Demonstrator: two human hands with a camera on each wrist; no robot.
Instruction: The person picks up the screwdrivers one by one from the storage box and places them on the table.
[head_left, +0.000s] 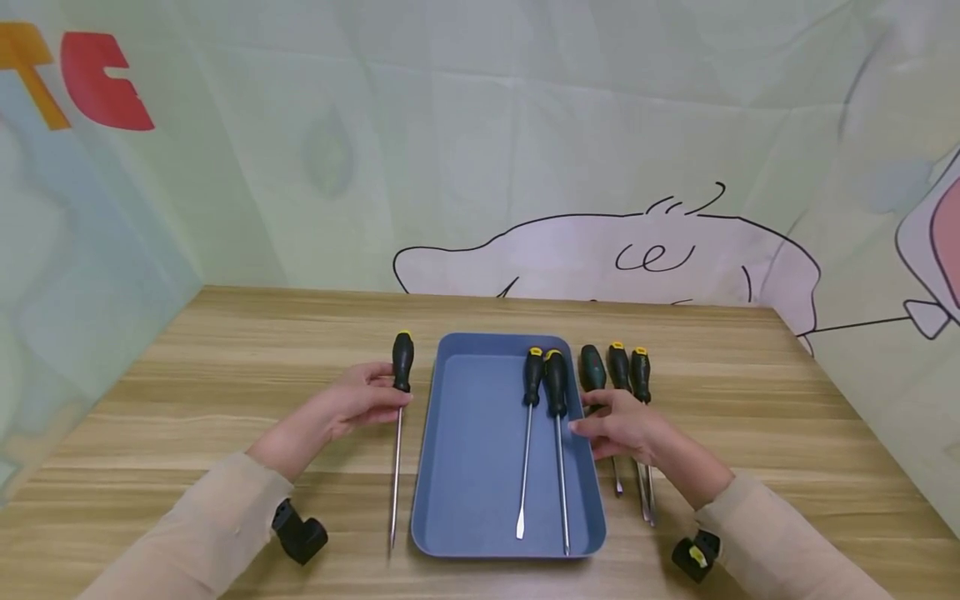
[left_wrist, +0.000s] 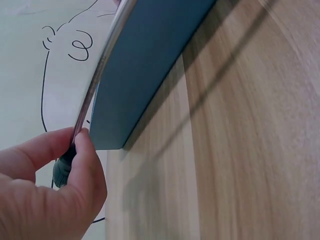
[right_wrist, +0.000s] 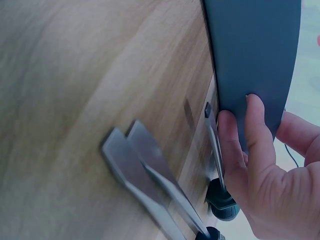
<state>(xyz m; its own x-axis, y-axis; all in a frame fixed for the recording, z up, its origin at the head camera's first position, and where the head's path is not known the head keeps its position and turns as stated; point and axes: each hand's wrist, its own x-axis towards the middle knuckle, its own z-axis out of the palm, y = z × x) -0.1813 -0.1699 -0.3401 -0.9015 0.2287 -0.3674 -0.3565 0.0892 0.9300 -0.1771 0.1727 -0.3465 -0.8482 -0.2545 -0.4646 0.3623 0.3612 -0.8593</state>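
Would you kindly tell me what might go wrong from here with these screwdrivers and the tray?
The left hand holds its screwdriver only in a pinch, so it might tip or slip. The right hand grips the tray by one side, so an uneven pull could set the two screwdrivers inside rolling.

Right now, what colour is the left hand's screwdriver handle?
The handle is black with a yellow end, clearest in the head view.

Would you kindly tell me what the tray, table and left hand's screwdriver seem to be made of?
Tray: probably matte plastic, evenly blue with moulded-looking rounded corners.
Table: wood or wood-look laminate, by its grain.
Screwdriver: likely metal shaft, by its shine; black handle, perhaps plastic or rubber.
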